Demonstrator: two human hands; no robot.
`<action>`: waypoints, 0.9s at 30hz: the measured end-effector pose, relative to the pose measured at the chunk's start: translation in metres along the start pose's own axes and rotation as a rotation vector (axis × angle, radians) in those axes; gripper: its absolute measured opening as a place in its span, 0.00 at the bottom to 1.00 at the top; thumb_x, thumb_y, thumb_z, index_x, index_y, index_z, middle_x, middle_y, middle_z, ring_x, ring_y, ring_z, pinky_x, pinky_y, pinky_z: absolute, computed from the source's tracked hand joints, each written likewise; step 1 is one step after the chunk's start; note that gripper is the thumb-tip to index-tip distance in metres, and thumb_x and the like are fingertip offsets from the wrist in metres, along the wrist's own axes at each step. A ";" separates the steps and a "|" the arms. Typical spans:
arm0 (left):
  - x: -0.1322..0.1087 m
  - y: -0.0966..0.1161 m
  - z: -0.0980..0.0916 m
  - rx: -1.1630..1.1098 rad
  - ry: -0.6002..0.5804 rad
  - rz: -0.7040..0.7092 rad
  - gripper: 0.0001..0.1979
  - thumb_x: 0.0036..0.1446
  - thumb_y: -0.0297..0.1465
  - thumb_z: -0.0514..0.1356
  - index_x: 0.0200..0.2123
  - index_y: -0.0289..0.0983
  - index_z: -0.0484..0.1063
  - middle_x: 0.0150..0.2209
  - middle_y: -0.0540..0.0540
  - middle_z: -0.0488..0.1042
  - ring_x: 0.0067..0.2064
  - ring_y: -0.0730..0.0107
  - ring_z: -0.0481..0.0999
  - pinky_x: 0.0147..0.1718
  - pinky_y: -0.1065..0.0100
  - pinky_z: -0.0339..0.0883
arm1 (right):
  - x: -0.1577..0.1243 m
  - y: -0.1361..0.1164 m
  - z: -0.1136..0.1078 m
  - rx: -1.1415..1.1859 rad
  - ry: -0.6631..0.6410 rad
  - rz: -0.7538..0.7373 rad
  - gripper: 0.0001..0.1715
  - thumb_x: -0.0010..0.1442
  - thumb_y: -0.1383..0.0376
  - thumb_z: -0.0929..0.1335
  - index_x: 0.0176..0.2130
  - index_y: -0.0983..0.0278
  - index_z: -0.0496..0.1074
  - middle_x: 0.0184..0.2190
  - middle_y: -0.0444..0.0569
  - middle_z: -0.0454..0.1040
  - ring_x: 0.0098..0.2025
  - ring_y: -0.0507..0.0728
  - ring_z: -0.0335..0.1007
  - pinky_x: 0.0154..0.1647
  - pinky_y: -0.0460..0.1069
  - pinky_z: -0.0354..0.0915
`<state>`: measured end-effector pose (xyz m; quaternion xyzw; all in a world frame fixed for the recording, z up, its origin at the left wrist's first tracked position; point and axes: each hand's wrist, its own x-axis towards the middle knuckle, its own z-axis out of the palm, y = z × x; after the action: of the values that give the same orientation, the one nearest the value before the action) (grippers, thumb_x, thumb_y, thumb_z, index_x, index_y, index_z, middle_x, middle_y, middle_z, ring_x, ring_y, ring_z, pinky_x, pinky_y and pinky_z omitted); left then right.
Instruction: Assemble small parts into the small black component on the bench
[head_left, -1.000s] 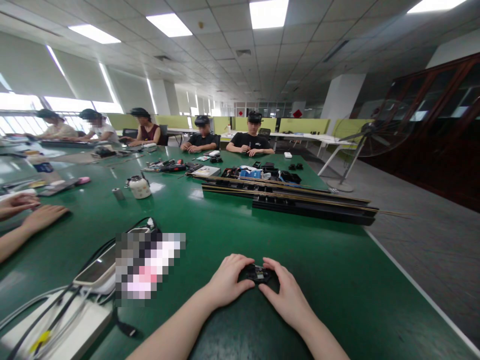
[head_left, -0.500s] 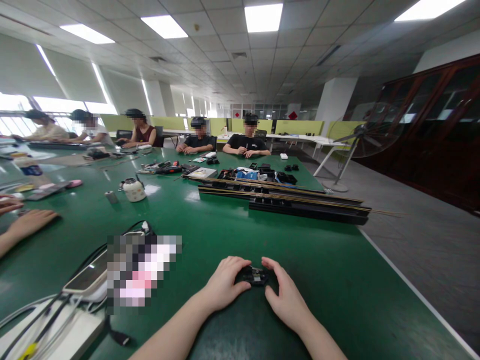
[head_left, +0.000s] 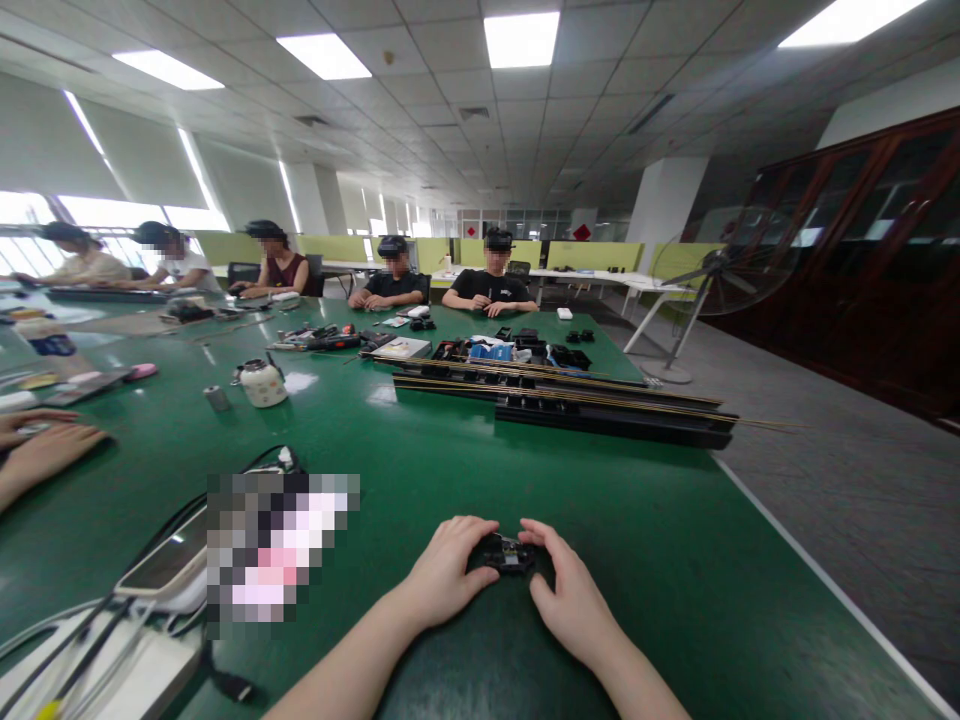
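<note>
A small black part (head_left: 507, 553) with a bit of metal on top lies on the green table (head_left: 420, 450) right in front of me. My left hand (head_left: 444, 572) curls round its left side, thumb and fingers closed on it. My right hand (head_left: 570, 600) holds its right side, fingertips bent onto the top. Most of the part is hidden between the two hands.
Long black rails (head_left: 600, 405) lie across the table farther back, with black parts and a blue pack (head_left: 491, 350) behind them. A phone (head_left: 161, 565) and cables sit at my left, a white pot (head_left: 262, 383) beyond. Another person's hands (head_left: 41, 440) rest at the left edge; several people sit at the far end.
My hands and the part stay together in place. The view has shifted a little, so everything sits slightly lower and to the left.
</note>
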<state>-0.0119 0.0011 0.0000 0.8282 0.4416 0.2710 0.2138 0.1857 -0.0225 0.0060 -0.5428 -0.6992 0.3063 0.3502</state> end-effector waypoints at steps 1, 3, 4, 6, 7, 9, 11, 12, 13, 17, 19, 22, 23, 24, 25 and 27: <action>0.000 0.000 0.000 0.000 0.000 0.002 0.25 0.48 0.28 0.64 0.51 0.40 0.64 0.47 0.45 0.70 0.50 0.58 0.66 0.50 0.58 0.58 | 0.000 0.000 0.000 -0.004 0.001 -0.004 0.30 0.48 0.74 0.60 0.51 0.61 0.63 0.46 0.50 0.71 0.51 0.56 0.66 0.56 0.54 0.58; 0.000 0.000 -0.001 -0.002 0.002 0.006 0.25 0.48 0.29 0.64 0.51 0.40 0.64 0.47 0.45 0.70 0.50 0.58 0.66 0.51 0.58 0.58 | 0.000 -0.002 -0.001 -0.011 -0.002 -0.014 0.28 0.48 0.73 0.61 0.50 0.61 0.64 0.46 0.50 0.72 0.50 0.56 0.66 0.55 0.54 0.59; 0.000 0.001 -0.001 -0.004 0.003 0.008 0.25 0.49 0.29 0.64 0.51 0.40 0.64 0.47 0.45 0.70 0.50 0.58 0.66 0.51 0.58 0.58 | 0.000 -0.003 -0.002 -0.014 -0.003 -0.019 0.27 0.48 0.73 0.61 0.49 0.61 0.65 0.46 0.50 0.72 0.50 0.56 0.66 0.55 0.54 0.59; -0.001 0.001 -0.001 -0.010 0.007 0.013 0.23 0.51 0.28 0.63 0.51 0.40 0.64 0.47 0.45 0.70 0.50 0.59 0.66 0.50 0.59 0.59 | 0.000 -0.004 -0.002 -0.019 -0.005 -0.023 0.27 0.49 0.72 0.61 0.49 0.61 0.65 0.46 0.50 0.71 0.50 0.56 0.66 0.55 0.54 0.58; -0.001 0.001 -0.001 -0.014 0.007 0.015 0.22 0.51 0.28 0.62 0.51 0.41 0.64 0.47 0.45 0.69 0.49 0.60 0.66 0.50 0.59 0.59 | 0.000 -0.004 -0.003 -0.021 -0.007 -0.023 0.27 0.49 0.72 0.61 0.49 0.61 0.65 0.46 0.50 0.71 0.50 0.56 0.66 0.55 0.54 0.58; -0.001 0.001 -0.001 -0.019 0.005 0.019 0.22 0.52 0.27 0.61 0.51 0.41 0.64 0.47 0.45 0.69 0.49 0.60 0.66 0.50 0.59 0.59 | -0.001 -0.004 -0.003 -0.025 -0.011 -0.022 0.27 0.49 0.72 0.61 0.49 0.61 0.65 0.46 0.50 0.71 0.50 0.56 0.66 0.55 0.54 0.58; -0.001 0.002 -0.001 -0.022 0.000 0.016 0.21 0.52 0.27 0.61 0.51 0.41 0.64 0.47 0.45 0.69 0.49 0.59 0.66 0.50 0.59 0.59 | -0.001 -0.005 -0.003 -0.029 -0.010 -0.023 0.27 0.49 0.72 0.61 0.49 0.61 0.65 0.46 0.50 0.71 0.50 0.56 0.66 0.55 0.54 0.58; -0.001 0.002 -0.001 -0.024 -0.001 0.013 0.21 0.52 0.27 0.60 0.50 0.41 0.65 0.47 0.45 0.69 0.49 0.59 0.67 0.50 0.59 0.59 | -0.001 -0.005 -0.003 -0.031 -0.007 -0.026 0.26 0.49 0.72 0.61 0.49 0.61 0.65 0.46 0.50 0.71 0.50 0.56 0.65 0.55 0.54 0.58; -0.001 0.002 -0.002 -0.026 -0.002 0.009 0.20 0.53 0.27 0.60 0.50 0.42 0.65 0.47 0.45 0.69 0.49 0.59 0.67 0.50 0.58 0.59 | -0.001 -0.005 -0.004 -0.033 -0.004 -0.029 0.26 0.49 0.72 0.61 0.49 0.61 0.66 0.46 0.50 0.71 0.50 0.56 0.65 0.55 0.54 0.58; -0.001 0.003 -0.002 -0.037 -0.004 0.002 0.20 0.52 0.27 0.60 0.50 0.42 0.65 0.47 0.45 0.69 0.49 0.59 0.66 0.50 0.58 0.59 | -0.001 -0.005 -0.004 -0.047 -0.004 -0.042 0.25 0.49 0.73 0.61 0.48 0.62 0.67 0.46 0.50 0.71 0.51 0.57 0.65 0.56 0.54 0.58; -0.001 0.004 -0.002 -0.043 -0.002 0.006 0.20 0.52 0.27 0.60 0.50 0.42 0.65 0.47 0.45 0.69 0.49 0.59 0.66 0.50 0.58 0.59 | -0.001 -0.005 -0.004 -0.051 -0.009 -0.039 0.26 0.48 0.73 0.60 0.48 0.62 0.67 0.46 0.50 0.71 0.51 0.57 0.65 0.56 0.54 0.58; -0.001 0.004 -0.003 -0.047 -0.001 0.011 0.21 0.51 0.27 0.61 0.50 0.42 0.65 0.48 0.44 0.69 0.50 0.58 0.66 0.50 0.58 0.58 | -0.001 -0.005 -0.004 -0.054 -0.012 -0.035 0.26 0.48 0.73 0.60 0.48 0.62 0.67 0.46 0.50 0.71 0.51 0.57 0.65 0.55 0.54 0.58; -0.001 0.004 -0.003 -0.047 -0.002 0.009 0.21 0.51 0.27 0.61 0.50 0.42 0.64 0.47 0.44 0.69 0.50 0.58 0.66 0.50 0.57 0.58 | -0.001 -0.005 -0.004 -0.055 -0.010 -0.036 0.26 0.48 0.74 0.60 0.47 0.61 0.67 0.46 0.50 0.71 0.51 0.57 0.65 0.55 0.54 0.58; -0.001 0.004 -0.003 -0.047 -0.003 0.006 0.22 0.51 0.27 0.61 0.50 0.42 0.64 0.47 0.44 0.69 0.50 0.58 0.66 0.51 0.57 0.58 | -0.001 -0.005 -0.004 -0.056 -0.008 -0.038 0.26 0.48 0.74 0.60 0.47 0.61 0.67 0.46 0.50 0.71 0.51 0.57 0.65 0.55 0.54 0.58; -0.001 0.004 -0.002 -0.046 -0.003 0.003 0.22 0.51 0.27 0.61 0.51 0.42 0.64 0.47 0.44 0.69 0.50 0.58 0.66 0.51 0.57 0.58 | -0.001 -0.005 -0.004 -0.057 -0.005 -0.040 0.26 0.48 0.74 0.60 0.47 0.61 0.67 0.46 0.50 0.71 0.51 0.57 0.65 0.55 0.53 0.58; -0.001 0.003 -0.002 -0.041 -0.004 -0.002 0.24 0.51 0.26 0.61 0.52 0.42 0.63 0.48 0.44 0.69 0.50 0.58 0.65 0.51 0.57 0.58 | -0.001 -0.005 -0.004 -0.059 -0.001 -0.039 0.26 0.48 0.74 0.60 0.47 0.61 0.67 0.46 0.49 0.71 0.51 0.57 0.65 0.55 0.53 0.58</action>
<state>-0.0115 -0.0012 0.0032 0.8238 0.4363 0.2780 0.2318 0.1864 -0.0241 0.0124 -0.5392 -0.7185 0.2789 0.3395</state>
